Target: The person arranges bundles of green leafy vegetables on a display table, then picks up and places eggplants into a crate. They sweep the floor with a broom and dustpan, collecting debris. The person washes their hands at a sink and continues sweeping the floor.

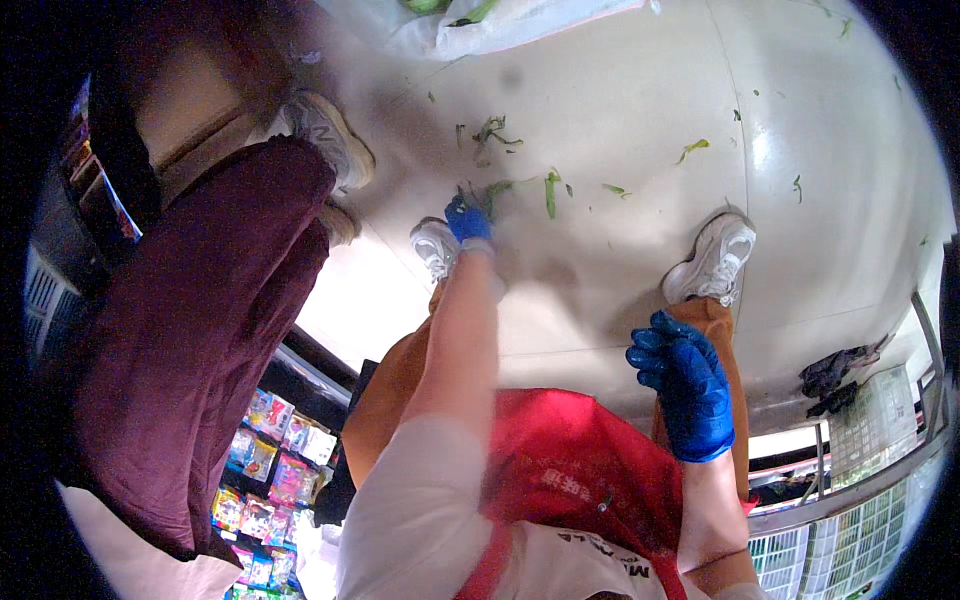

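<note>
My left hand (469, 219), in a blue glove, reaches down to the floor beside my shoe (435, 246). Green leafy scraps (499, 191) lie right at its fingers; whether it grips any of them, I cannot tell. My right hand (682, 382), also gloved in blue, hangs over my right leg with its fingers curled. Nothing shows in it, though the palm side is partly hidden. More leaf scraps (551, 193) are scattered on the pale tiled floor (600, 300), including a wilted clump (491, 135) farther ahead.
A person in dark maroon trousers (202, 322) stands close on the left. Packaged goods (274, 465) hang at lower left. A white plastic sheet (487, 34) with green produce is at the top. A metal rack (832, 499) with plastic crates (874, 427) and a dark crumpled bag (836, 375) stand right.
</note>
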Tool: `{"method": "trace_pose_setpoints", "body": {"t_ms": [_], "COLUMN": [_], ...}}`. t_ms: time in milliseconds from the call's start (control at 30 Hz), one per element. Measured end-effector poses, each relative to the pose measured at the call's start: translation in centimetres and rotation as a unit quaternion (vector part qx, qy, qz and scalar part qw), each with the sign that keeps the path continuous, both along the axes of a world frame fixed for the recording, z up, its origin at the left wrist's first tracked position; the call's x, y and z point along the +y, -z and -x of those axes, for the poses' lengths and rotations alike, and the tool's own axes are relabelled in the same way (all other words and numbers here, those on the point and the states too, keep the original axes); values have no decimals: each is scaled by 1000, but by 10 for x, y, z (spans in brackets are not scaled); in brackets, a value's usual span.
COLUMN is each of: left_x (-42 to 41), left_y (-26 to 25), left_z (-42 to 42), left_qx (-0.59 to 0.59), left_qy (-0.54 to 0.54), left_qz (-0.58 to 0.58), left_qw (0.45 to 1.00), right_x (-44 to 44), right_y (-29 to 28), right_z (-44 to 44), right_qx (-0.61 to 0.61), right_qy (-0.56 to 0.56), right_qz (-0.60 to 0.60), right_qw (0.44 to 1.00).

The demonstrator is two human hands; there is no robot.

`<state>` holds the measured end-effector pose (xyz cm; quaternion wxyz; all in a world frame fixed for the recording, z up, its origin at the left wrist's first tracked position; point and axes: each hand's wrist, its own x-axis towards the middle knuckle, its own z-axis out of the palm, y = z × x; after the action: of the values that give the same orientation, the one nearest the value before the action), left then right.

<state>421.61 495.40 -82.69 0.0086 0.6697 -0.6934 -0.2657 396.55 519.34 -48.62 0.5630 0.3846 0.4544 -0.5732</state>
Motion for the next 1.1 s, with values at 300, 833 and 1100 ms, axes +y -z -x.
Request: {"method": "trace_pose_setpoints", "body": {"t_ms": [300,833,1100], "left_x": [-4,40,92], "left_y": [20,-18,-20], "left_z": [104,115,117], "left_qx": [277,133,78], "left_qy": [32,363,336], "left_qz": [85,-44,-69], "left_qw": [957,921,936], "right_x": [12,8,4], "right_y": [10,1,-4], "right_z": [2,1,4], "right_qx": [-11,-38,-23], "right_qy": [16,35,64], "right_qz": [-8,22,15], "right_qw": [1000,998,998]}}
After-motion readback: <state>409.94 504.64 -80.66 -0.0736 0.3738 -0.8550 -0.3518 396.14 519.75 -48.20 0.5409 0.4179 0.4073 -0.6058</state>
